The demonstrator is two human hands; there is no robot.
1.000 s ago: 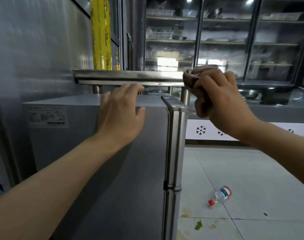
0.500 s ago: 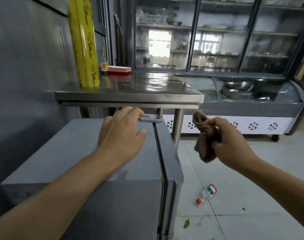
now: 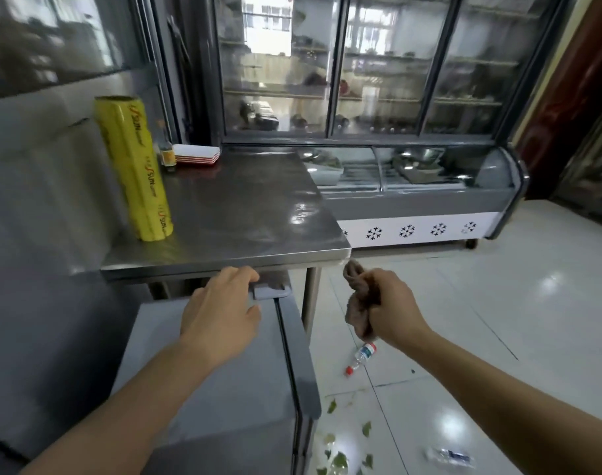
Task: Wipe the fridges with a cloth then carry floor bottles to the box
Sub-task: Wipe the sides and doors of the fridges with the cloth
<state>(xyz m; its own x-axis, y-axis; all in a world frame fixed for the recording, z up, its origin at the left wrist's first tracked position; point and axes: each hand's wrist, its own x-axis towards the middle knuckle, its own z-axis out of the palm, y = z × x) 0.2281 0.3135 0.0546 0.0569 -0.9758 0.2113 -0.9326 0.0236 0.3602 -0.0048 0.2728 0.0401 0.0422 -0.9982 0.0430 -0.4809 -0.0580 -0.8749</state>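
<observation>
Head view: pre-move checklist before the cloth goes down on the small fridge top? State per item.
1. Cloth in hand: ok, the right hand grips it bunched, beside the fridge and off any surface.
2. Fridge top bare for wiping: not ok, the left hand rests flat on it near the back edge.
3. Headroom at the back: cannot tell, the steel table overhangs the rear of the fridge.
4. Floor bottles located: ok, a red-capped bottle and a blue-labelled bottle lie on the tiles.
5. Footing: not ok, green leaf scraps litter the floor by the fridge.
6. Box in view: not ok.
</observation>
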